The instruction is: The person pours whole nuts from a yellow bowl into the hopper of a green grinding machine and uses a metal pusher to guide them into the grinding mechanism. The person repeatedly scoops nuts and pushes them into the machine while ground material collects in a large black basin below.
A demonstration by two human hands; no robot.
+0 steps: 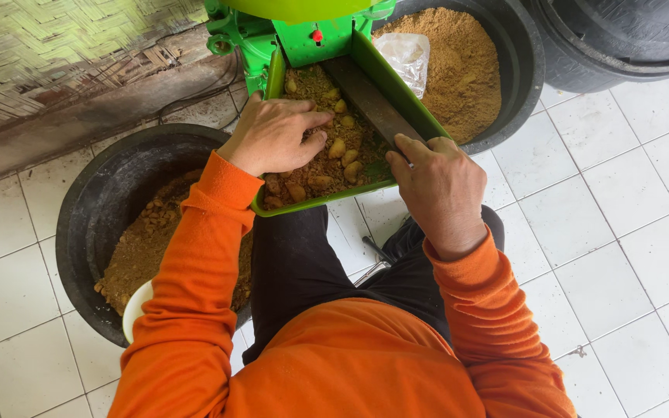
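Two hands work in the green tray (396, 91) of the green machine (296, 35). My left hand (276, 135) lies on the brown crumbly mix (315, 166) in the tray, fingers curled loosely into it among pale lumps (337, 147), pinching nothing I can make out. My right hand (439, 186) grips the tray's right rim near its lower corner, thumb inside. A black tub (94, 209) of the same brown mix stands on the white tiled floor (621, 232) at my left; another black tub (516, 70), with a clear plastic bag (406, 56) in it, sits behind the tray.
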